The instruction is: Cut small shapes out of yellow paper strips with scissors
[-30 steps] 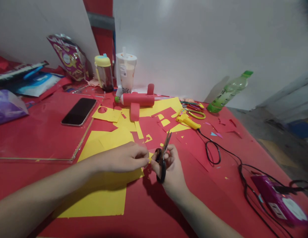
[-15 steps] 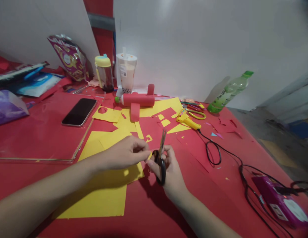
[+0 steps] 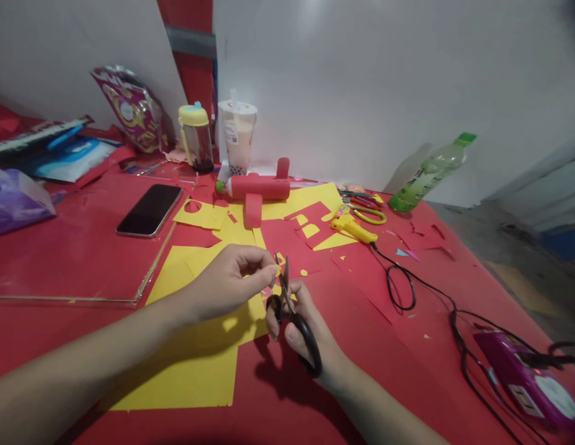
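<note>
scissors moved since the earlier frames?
Yes: the black-handled scissors have moved; their blade tips have shifted left, farther from the yellow glue gun.

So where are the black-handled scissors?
In the head view, the black-handled scissors are near centre, in the right hand, just right of the left hand.

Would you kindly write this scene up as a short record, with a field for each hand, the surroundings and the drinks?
Left hand: pinching a small yellow piece
Right hand: holding black-handled scissors, blades parted near that piece
Below left hand: large yellow sheet on red tabletop
Beyond hands: red cylinder, lying on its side
Right side: corded yellow glue gun
Left side: dark-screened phone
Drinks: lidded drink cup, yellow-lidded bottle, green-capped bottle
</note>
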A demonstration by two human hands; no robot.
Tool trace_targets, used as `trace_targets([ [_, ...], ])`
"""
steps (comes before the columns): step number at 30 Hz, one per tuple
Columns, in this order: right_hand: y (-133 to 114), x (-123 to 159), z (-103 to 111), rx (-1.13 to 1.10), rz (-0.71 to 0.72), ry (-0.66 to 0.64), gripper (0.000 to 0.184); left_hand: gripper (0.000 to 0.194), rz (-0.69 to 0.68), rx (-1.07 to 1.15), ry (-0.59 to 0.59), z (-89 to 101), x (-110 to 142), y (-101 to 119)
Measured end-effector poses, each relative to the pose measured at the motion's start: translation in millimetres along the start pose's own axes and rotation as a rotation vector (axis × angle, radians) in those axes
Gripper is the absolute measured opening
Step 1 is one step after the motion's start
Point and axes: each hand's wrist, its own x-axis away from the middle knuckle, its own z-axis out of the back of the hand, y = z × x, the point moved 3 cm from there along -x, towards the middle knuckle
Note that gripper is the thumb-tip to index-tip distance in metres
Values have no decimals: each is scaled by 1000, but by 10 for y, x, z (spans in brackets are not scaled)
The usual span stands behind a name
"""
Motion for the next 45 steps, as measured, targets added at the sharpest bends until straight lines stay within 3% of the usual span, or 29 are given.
trace_targets([
  [23,-44,-6,-5,2,19,3,37,24,-56,-99,27,-80,41,23],
  [45,-24,11,-4,0,-16,27,40,21,-67,-165,16,-31,22,28],
])
